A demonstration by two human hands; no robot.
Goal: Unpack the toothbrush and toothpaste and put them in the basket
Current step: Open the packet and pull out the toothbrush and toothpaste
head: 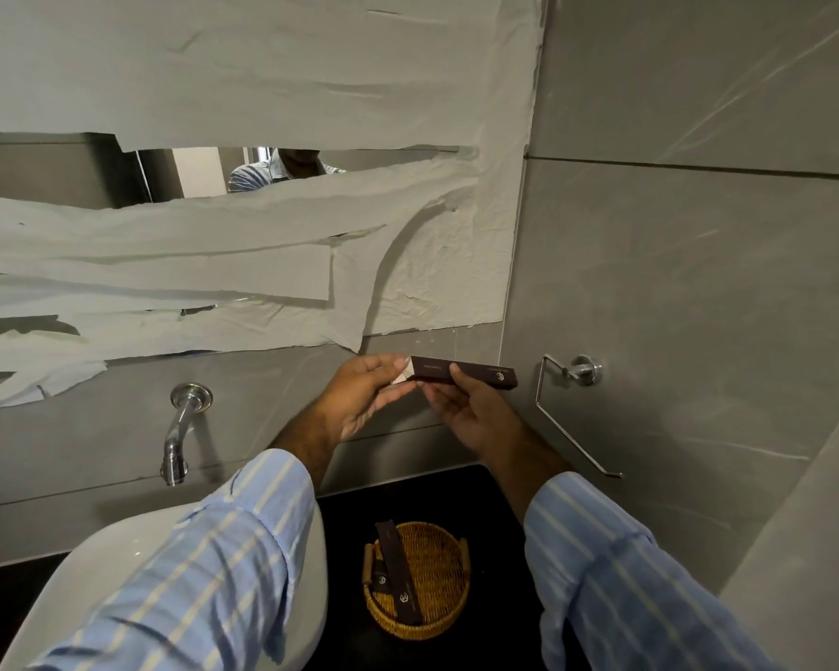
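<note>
While the slim dark carton (466, 374) is held level in front of the wall tiles, well above the wicker basket (437, 617), the step in hand looks like opening its pale end flap (404, 374), best done by pulling the flap straight out without crushing the box. It lies across the right hand (471, 414), whose fingers clasp its middle from below, while the left hand (369, 394) pinches the flap. Another dark carton (398, 578) already leans in the basket on the black counter (495, 486).
</note>
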